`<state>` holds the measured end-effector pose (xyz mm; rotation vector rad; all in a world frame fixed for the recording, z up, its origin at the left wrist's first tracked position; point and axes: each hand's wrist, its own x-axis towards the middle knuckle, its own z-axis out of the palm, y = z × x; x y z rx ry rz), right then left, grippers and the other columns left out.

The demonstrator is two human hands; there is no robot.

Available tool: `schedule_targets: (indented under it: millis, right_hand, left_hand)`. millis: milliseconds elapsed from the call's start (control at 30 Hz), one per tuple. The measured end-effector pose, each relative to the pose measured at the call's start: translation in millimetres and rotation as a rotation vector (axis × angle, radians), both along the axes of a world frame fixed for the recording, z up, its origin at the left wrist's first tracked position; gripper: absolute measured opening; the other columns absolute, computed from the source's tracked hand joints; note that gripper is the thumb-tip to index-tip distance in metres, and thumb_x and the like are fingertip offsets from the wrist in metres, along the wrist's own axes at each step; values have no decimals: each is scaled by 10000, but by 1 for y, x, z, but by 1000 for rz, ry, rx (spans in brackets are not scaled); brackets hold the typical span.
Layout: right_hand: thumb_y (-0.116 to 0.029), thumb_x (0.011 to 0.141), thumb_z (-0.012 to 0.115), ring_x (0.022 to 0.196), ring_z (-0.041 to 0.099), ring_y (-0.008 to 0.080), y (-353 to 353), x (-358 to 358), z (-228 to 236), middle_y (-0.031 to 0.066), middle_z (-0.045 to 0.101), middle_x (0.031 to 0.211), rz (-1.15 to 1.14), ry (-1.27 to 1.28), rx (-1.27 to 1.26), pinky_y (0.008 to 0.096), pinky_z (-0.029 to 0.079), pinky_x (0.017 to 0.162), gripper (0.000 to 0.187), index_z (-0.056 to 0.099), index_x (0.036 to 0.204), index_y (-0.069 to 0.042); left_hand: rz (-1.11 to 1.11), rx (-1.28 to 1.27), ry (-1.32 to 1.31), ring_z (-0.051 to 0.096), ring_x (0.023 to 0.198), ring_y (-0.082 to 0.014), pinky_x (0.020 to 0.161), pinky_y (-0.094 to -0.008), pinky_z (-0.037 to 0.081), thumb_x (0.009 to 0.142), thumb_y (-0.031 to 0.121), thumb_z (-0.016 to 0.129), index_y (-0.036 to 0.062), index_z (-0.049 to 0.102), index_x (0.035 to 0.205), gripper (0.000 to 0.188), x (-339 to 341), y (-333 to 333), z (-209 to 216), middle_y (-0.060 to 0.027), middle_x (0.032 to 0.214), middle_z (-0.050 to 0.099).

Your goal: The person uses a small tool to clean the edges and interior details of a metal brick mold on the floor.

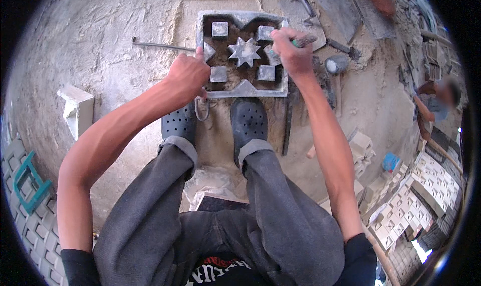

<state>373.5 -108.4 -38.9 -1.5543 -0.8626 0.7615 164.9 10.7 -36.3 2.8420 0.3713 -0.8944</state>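
A square grey metal block mould (pixel 244 92) lies on the ground in front of my feet. Inside it stand an eight-pointed star (pixel 244 52) in the middle and several square studs (pixel 219 30) near the corners. My left hand (pixel 188 74) grips the mould's left wall, its index finger lying along the rim. Over the right side of the mould, my right hand (pixel 292 53) is closed around a small brush (pixel 304 41) with a green part; its dark end sticks out to the right. That hand hides part of the mould's right wall.
Right of the mould lie a trowel (pixel 315 31), a hammer (pixel 343 48) and a round metal cup (pixel 336 64). A thin rod (pixel 163 46) touches the left side. A whitish block (pixel 77 109) stands left; patterned blocks (pixel 406 213) and another person (pixel 441 100) are far right.
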Motion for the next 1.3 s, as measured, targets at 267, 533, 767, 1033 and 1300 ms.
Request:
schedule_targets:
  millis: [267,533,767,1033,1300]
  right_hand:
    - [-84,851,584,510,371,29,-19,-6,-4,-56,442,540,-72,171,-34,235,273,454,352,443,529,-64]
    - [-84,879,559,539,353,28,-36,-5,-10,-53,383,544,-126,-26,-13,251,281,465,356,412,561,-19]
    - [-78,872,573,557,362,19,-43,-23,-4,-54,398,561,-141,-186,-66,249,286,468,355,406,563,-26]
    - [-115,884,556,522,336,19,-41,-12,-6,-84,378,537,-125,-228,-61,259,256,448,390,379,543,-45]
    - [-156,846,557,531,338,66,-27,2,-23,-8,362,527,-25,-100,-41,311,274,467,331,388,605,-4]
  left_hand:
    - [14,-27,47,663,682,-305,624,-366,525,629,496,784,-273,255,1289,1143,-2,-1,3,-201,702,639]
    - [-17,0,50,657,659,-294,613,-357,519,618,515,777,-270,269,1286,1150,-1,-2,-2,-193,689,634]
    - [-6,0,51,650,649,-287,600,-358,513,612,519,774,-266,271,1290,1153,-1,0,-3,-186,683,629]
    - [-16,-3,85,683,726,-258,630,-349,519,648,505,766,-145,609,1069,790,4,-3,10,-323,1297,469]
    - [-14,-1,72,644,656,-299,599,-365,496,609,575,756,-286,237,1287,1213,8,-4,-2,-172,663,626]
